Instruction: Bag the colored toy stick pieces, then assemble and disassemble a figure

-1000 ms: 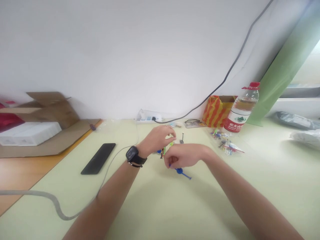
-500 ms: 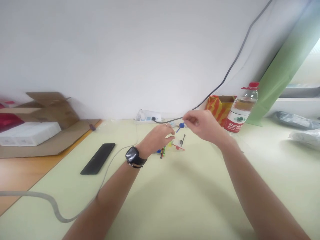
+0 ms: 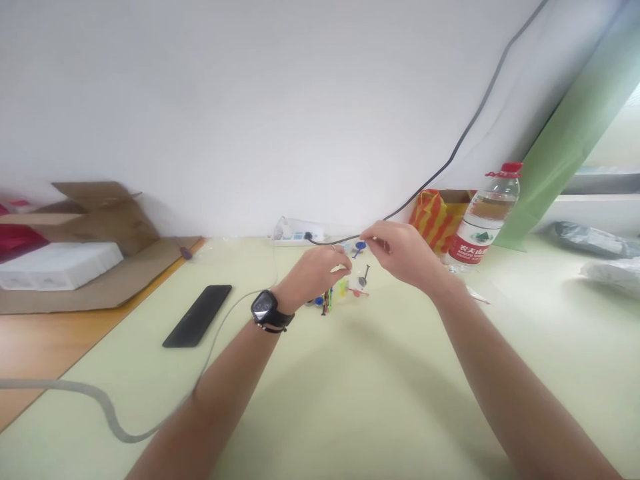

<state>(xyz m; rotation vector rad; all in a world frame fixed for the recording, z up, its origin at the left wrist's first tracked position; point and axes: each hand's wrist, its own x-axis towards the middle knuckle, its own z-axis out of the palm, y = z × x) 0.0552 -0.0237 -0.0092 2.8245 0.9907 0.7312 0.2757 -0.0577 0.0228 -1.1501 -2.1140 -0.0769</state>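
Thumb and fingers of my right hand [image 3: 403, 252] are pinched together just above a small blue plastic piece [image 3: 360, 248] with a round disc and a thin stem. It appears to hang from my fingertips. My left hand [image 3: 316, 272], wearing a black watch [image 3: 265, 307], is opposite, its thumb apart from its curled fingers, with nothing visible between them. Below the hands are a grey piece [image 3: 364, 277] of the same shape, a red piece [image 3: 358, 293] and a yellow one [image 3: 343, 287]. Several more coloured pieces [image 3: 326, 301] cluster under my left hand, partly hidden by it.
A black phone-like slab [image 3: 197, 317] and a grey cable [image 3: 110, 410] lie to the left. Near the wall is a white power strip [image 3: 295, 237]. A water bottle [image 3: 480, 223] and a red-yellow bag [image 3: 435, 217] stand at right. An open cardboard box [image 3: 107, 207] occupies the far left.
My right hand has moved slightly left and away from me, and the blue piece has shifted the same way. My left hand stays almost where it was.
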